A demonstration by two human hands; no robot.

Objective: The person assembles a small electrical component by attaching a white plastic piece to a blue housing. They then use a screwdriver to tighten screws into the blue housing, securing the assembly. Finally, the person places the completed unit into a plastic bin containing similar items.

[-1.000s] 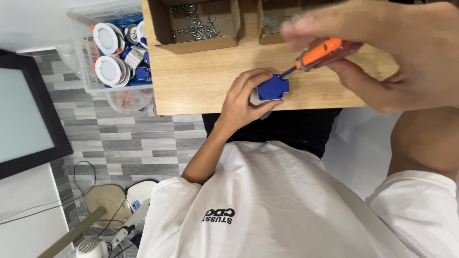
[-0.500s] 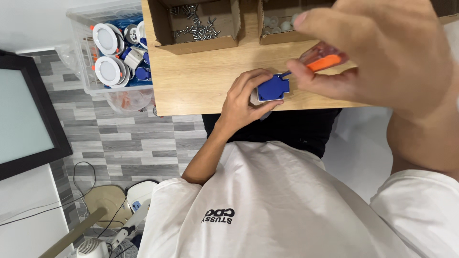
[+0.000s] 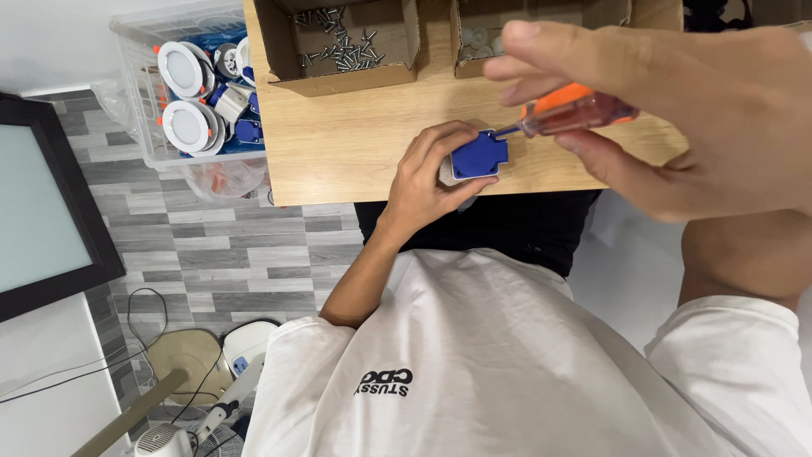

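1. Head view, hands: the left hand [image 3: 427, 173] rests on the wooden table [image 3: 355, 144] near its front edge. Its fingers wrap a small blue box [image 3: 478, 155], gripping it from the left and from below, with the blue face turned up.
2. The right hand [image 3: 702, 118] hangs close to the camera, large and slightly blurred. Its thumb and fingers close around a screwdriver [image 3: 571, 110] with an orange and clear handle. The metal shaft runs left and down, and its tip meets the top right corner of the blue box.
3. Packages on the table: an open brown cardboard box [image 3: 338, 76] sits at the far edge, left of centre, with a loose pile of grey screws [image 3: 342, 46] inside. A second cardboard box [image 3: 541, 25] stands just to its right, partly behind the right hand, holding small pale round parts that are too small to tell apart.
4. Left of the table: a clear plastic bin [image 3: 139, 101] stands against the table side. It holds round white discs [image 3: 182, 97] with silver rims, more blue parts, and bits of orange.
5. Floor and edges: grey plank floor [image 3: 211, 254] lies below the bin. A dark-framed panel [image 3: 42, 211] with a pale face leans at the far left. A white appliance with cables [image 3: 245, 351] lies at the lower left.
6. The person wears a white shirt [image 3: 474, 364] with a small dark print on the chest.
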